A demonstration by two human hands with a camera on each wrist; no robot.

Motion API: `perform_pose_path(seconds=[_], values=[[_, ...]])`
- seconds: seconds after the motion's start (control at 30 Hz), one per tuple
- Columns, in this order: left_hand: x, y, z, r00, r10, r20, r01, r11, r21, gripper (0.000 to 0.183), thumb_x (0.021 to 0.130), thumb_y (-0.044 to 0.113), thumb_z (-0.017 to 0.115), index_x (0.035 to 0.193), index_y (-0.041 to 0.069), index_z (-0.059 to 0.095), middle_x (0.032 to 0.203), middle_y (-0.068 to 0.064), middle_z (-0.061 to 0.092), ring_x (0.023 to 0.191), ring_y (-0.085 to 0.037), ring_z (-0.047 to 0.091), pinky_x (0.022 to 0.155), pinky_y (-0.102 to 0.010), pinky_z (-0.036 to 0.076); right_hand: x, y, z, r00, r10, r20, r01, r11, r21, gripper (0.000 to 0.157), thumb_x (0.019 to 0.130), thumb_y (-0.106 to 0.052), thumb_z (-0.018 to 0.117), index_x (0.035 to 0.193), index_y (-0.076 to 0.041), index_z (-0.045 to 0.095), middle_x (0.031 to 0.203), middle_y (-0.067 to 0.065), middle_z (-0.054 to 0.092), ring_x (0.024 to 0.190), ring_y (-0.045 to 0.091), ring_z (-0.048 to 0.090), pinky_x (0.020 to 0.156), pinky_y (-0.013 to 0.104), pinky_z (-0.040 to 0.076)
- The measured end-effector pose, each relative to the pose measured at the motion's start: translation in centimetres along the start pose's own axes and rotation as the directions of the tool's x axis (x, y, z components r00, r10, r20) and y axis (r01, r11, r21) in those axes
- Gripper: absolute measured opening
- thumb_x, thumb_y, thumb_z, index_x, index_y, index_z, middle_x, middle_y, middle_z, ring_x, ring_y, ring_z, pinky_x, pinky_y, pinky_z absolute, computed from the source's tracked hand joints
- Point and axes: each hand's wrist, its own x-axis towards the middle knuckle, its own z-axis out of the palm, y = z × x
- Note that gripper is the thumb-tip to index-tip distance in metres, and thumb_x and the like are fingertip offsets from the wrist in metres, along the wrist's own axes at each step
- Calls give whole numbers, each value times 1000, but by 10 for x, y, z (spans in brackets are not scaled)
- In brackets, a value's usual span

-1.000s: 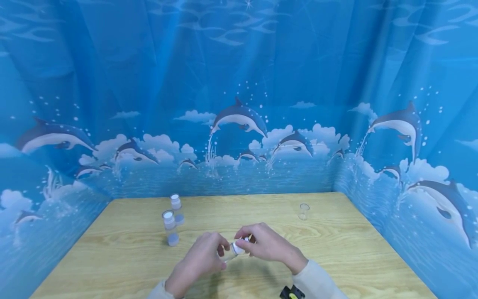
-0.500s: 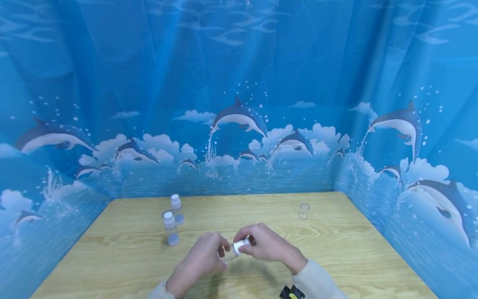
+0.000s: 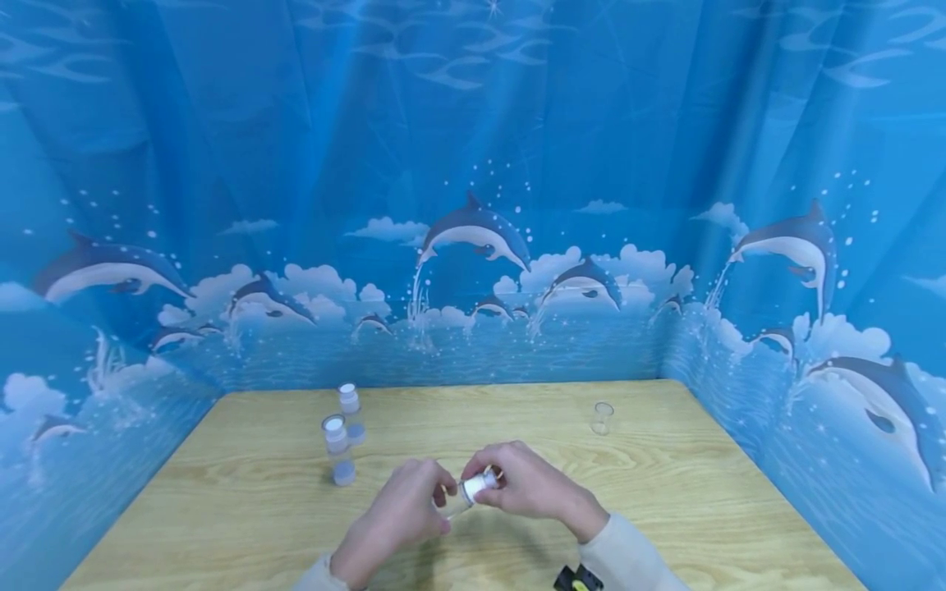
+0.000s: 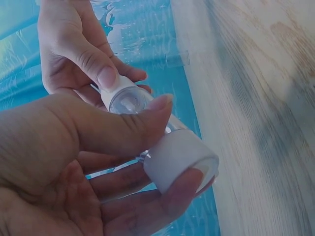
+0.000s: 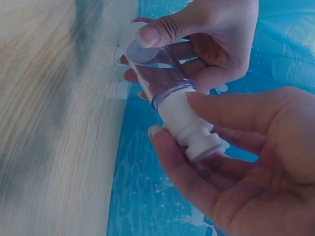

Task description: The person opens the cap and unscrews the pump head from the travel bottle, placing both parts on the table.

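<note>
Above the bench (image 3: 695, 501), near side, a clear pump bottle (image 3: 467, 495) tilts, fingers of the left hand (image 3: 402, 502) clamped on its white base (image 4: 172, 156), those of the right hand (image 3: 530, 483) pinching its collar (image 5: 175, 110).

A clear plastic cylindrical bottle (image 5: 158, 73) with a round white base (image 4: 176, 158) and a stepped white top (image 5: 178, 114) at its rim is held aslant above the wooden desk (image 3: 665, 513), base in the left hand (image 3: 402, 505), top pinched by the right hand (image 3: 526, 484); how firmly it is seated cannot be told.
</note>
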Motion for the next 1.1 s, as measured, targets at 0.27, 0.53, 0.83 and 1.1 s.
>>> perform_pose_path(seconds=[0.27, 0.53, 0.83, 1.1], values=[[0, 0, 0, 1000, 0, -12, 0, 1000, -2, 37, 65, 4, 90, 101, 6, 78, 83, -4, 75, 74, -14, 64, 67, -31, 58, 0, 2, 0, 999, 24, 22, -24, 999, 21, 27, 95, -15, 72, 121, -7, 71, 113, 7, 75, 90, 1, 65, 77, 16, 55], [0, 1, -1, 1000, -17, -6, 17, 1000, 1, 39, 65, 4, 90, 102, 6, 77, 84, -4, 75, 76, -17, 66, 70, -35, 60, 0, 2, -1, 1000, 29, -3, -29, 997, 71, 26, 106, -25, 56, 115, -8, 72, 107, 7, 77, 83, 4, 68, 72, 20, 58], [1, 2, -2, 1000, -28, -8, 28, 1000, -4, 39, 65, 4, 90, 102, 6, 77, 85, -4, 74, 78, -18, 65, 72, -38, 60, 0, 2, 3, 998, 54, -14, -52, 995, 86, 19, 104, -18, 59, 111, -6, 72, 99, 7, 75, 74, 13, 69, 64, 20, 57], [2, 3, -3, 999, -51, 10, 51, 999, -7, 38, 67, 5, 90, 103, 7, 77, 86, -4, 75, 79, -19, 66, 72, -38, 61, 1, 1, 5, 999, 49, -19, -47, 997, 66, 18, 102, -16, 61, 111, -5, 73, 98, 6, 76, 75, 14, 69, 64, 19, 57]])
